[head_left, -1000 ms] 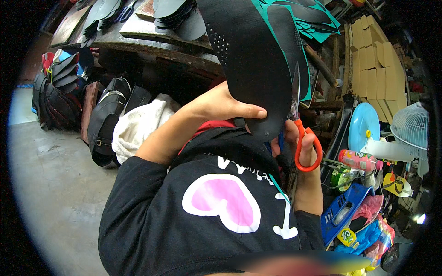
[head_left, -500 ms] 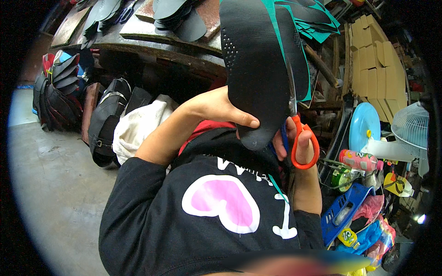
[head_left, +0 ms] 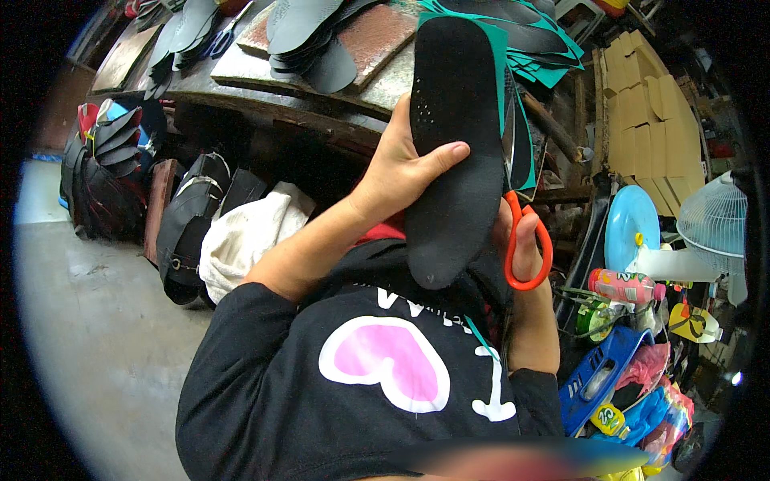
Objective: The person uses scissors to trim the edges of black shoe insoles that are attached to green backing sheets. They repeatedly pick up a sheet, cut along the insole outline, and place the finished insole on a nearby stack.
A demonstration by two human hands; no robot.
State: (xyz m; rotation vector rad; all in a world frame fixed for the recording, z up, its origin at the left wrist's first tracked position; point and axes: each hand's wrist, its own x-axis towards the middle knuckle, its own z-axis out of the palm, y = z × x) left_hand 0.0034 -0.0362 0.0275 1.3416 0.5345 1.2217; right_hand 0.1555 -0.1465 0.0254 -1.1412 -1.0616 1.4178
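A black insole [head_left: 451, 200] with small punched holes is held upright in front of my chest. My left hand [head_left: 397, 164] is closed on its left edge, thumb across the front and fingers behind. Teal-backed sheet material [head_left: 499, 60] runs along the insole's upper right edge. My right hand [head_left: 523, 234] grips orange-handled scissors [head_left: 548, 248] with the thumb through one loop. The scissor blades point away from me beside the insole's right edge, partly hidden. Some of the right fingers are out of sight behind the insole.
Stacked grey insoles [head_left: 301, 40] lie on boards on the far workbench [head_left: 337, 120]; more teal-backed sheets [head_left: 537, 44] sit at its right. Blue-handled scissors [head_left: 219, 42] rest there too. Cardboard boxes [head_left: 642, 120], a fan [head_left: 714, 216] and a pink bottle [head_left: 626, 286] stand to the right.
The insole has come down, nearer my body, and its lower end now covers more of the scissors. My left hand has shifted farther up along it.
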